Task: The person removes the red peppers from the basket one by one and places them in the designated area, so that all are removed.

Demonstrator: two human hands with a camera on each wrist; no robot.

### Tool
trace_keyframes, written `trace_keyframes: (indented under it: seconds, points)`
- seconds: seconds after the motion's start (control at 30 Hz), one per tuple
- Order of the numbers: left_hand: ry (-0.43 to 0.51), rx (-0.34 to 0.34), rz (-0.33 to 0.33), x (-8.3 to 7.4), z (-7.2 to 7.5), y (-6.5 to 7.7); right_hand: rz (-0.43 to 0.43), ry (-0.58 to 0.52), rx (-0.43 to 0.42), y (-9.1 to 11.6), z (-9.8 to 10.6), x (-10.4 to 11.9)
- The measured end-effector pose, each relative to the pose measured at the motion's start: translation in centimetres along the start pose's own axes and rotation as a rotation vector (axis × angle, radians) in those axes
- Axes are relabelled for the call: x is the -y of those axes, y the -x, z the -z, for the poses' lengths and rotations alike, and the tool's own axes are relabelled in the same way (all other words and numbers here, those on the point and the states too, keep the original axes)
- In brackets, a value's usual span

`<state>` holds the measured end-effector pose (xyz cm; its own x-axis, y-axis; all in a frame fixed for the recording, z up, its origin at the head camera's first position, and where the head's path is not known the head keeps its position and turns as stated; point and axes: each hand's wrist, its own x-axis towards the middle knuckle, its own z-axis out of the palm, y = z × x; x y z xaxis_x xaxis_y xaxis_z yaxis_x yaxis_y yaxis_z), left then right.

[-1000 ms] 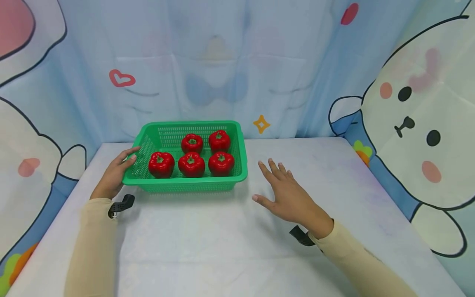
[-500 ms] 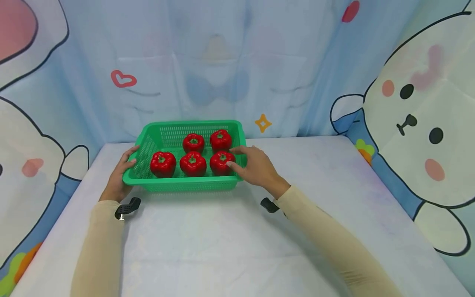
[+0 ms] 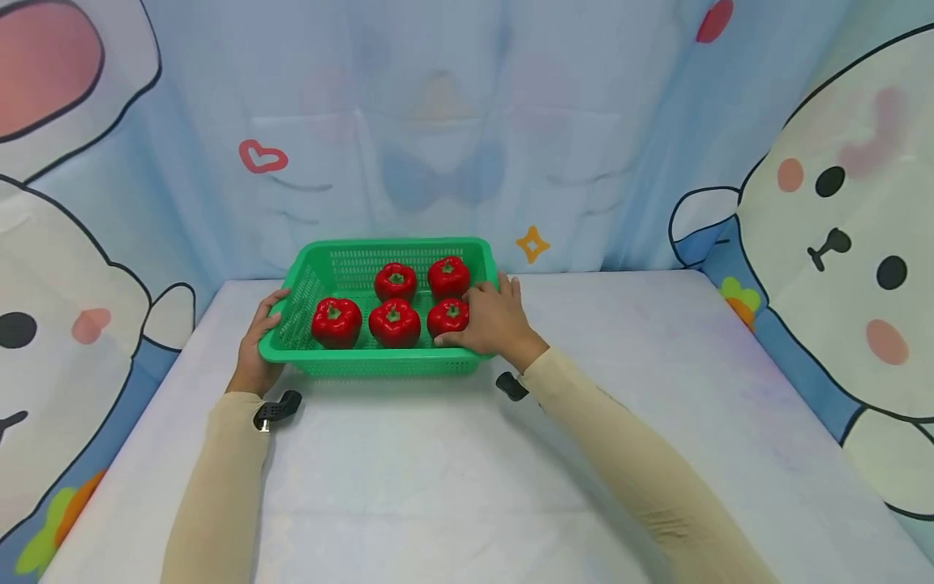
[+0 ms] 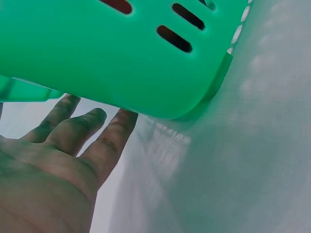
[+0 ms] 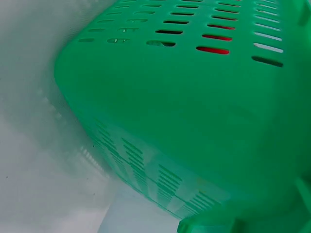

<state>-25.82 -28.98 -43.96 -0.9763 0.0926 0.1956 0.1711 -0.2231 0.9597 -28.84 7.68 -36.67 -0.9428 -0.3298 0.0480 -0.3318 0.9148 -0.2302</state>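
Several red bell peppers (image 3: 395, 324) stand upright in a green slotted basket (image 3: 379, 362), three in the front row and two behind. At the basket's left end, my left hand (image 3: 258, 345) holds the rim with the thumb above it; fingers (image 4: 110, 144) press the basket's underside in the left wrist view. My right hand (image 3: 502, 321) reaches over the right rim and grips the front-right bell pepper (image 3: 445, 318), with thumb in front of it and index finger behind. Its other fingers stretch past the rim. The right wrist view shows the basket's outer wall (image 5: 160, 97), not the hand.
A white cloth covers the table (image 3: 409, 470). Behind it hangs a blue curtain (image 3: 438, 146) printed with cartoon animals, close to the basket's back edge. Dark camera straps (image 3: 277, 410) are on both wrists.
My right hand has come in from the right of the basket to the front-right bell pepper and closed around it. The left hand stays at the left rim. The whole view has shifted slightly.
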Motion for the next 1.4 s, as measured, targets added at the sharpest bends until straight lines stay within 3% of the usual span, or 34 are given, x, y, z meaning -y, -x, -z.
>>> trace_keyframes:
  seconds: [0.23,0.43,0.63,0.73,0.9,1.1,1.2,1.3,1.4]
  points:
    - [-0.015,0.002,0.002,0.1,0.0,-0.1,0.012,0.003,-0.003,-0.2,0.1,0.2]
    - [-0.022,0.0,0.0,0.2,0.1,-0.2,0.07,-0.059,-0.065,-0.4,-0.2,-0.2]
    - [-0.026,-0.009,0.005,0.2,0.1,-0.2,0.147,-0.344,-0.146,-0.5,-0.4,-0.9]
    - [-0.028,-0.014,0.005,0.1,0.0,-0.3,0.2,-0.487,-0.239,-0.6,-0.2,-1.6]
    - [-0.017,-0.03,-0.003,0.2,-0.1,-0.3,0.246,-0.615,-0.437,-0.9,0.5,-3.6]
    - [-0.002,-0.031,-0.009,0.2,-0.2,-0.4,0.136,-0.67,-0.584,-2.1,1.3,-7.3]
    - [0.001,-0.038,-0.003,0.3,-0.2,-0.4,0.052,-0.682,-0.615,-2.9,1.2,-9.5]
    - [0.009,-0.039,0.002,0.3,-0.1,-0.4,-0.037,-0.671,-0.595,-3.5,0.8,-11.5]
    - [0.012,-0.028,-0.01,0.3,0.0,-0.4,-0.137,-0.64,-0.519,-4.1,0.2,-13.1]
